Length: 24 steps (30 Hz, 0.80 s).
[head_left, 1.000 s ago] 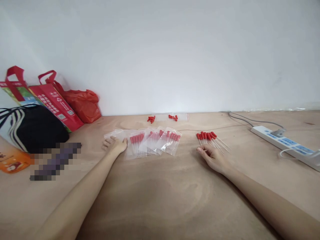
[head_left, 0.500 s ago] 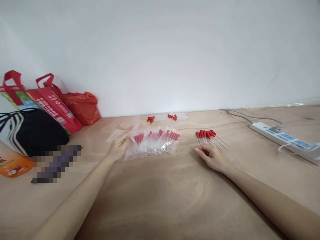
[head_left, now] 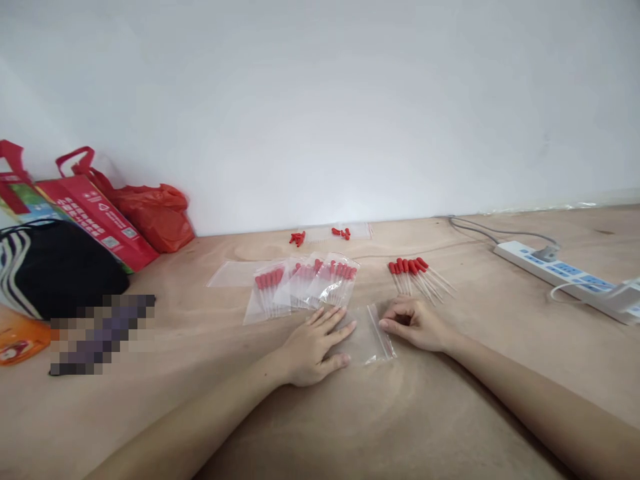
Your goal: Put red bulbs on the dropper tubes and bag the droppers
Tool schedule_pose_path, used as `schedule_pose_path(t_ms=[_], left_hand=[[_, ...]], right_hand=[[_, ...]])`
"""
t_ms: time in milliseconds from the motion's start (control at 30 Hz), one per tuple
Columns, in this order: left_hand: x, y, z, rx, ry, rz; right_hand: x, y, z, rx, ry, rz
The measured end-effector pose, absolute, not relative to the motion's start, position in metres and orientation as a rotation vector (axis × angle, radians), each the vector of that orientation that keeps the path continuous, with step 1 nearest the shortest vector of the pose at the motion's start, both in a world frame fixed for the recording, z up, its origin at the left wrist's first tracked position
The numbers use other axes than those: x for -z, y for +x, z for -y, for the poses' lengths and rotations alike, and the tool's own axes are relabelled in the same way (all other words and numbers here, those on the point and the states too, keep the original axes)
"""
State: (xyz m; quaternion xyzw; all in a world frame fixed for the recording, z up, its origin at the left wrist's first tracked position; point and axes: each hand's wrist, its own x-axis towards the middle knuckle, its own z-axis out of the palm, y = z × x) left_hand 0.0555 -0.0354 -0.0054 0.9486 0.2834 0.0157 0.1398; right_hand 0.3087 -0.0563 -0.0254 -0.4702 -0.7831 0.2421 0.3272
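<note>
My left hand [head_left: 320, 347] lies flat with fingers spread, pressing the left part of a clear zip-lock bag [head_left: 364, 337] onto the table. My right hand [head_left: 413, 323] is curled, its thumb and forefinger pinched at the zip edge of that bag. Nothing shows inside the bag. Just beyond the right hand lies a fanned bunch of loose droppers [head_left: 411, 267], with red rubber bulbs and thin clear tubes. Several overlapping zip-lock bags of droppers [head_left: 305, 280] lie beyond the left hand.
Another flat clear bag [head_left: 230, 273] lies left of the filled ones. Loose red bulbs [head_left: 297, 239] and a bag [head_left: 317, 232] lie near the wall. A power strip [head_left: 565, 273] with cables stands right. Shopping bags [head_left: 95, 207] and a black bag [head_left: 65, 267] crowd the left.
My left hand has brought a clear bag from the left to the middle and now lies flat on it. My right hand stays near the droppers, fingertips now at the bag's edge.
</note>
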Motion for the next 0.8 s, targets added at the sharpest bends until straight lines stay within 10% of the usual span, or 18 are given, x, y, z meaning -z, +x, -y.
schedule_pose_path(t_ms=[800], left_hand=[[0.001, 0.038, 0.032, -0.061, 2.680, -0.799]], right_hand=[[0.015, 0.313, 0.067, -0.779, -0.888, 2.415]])
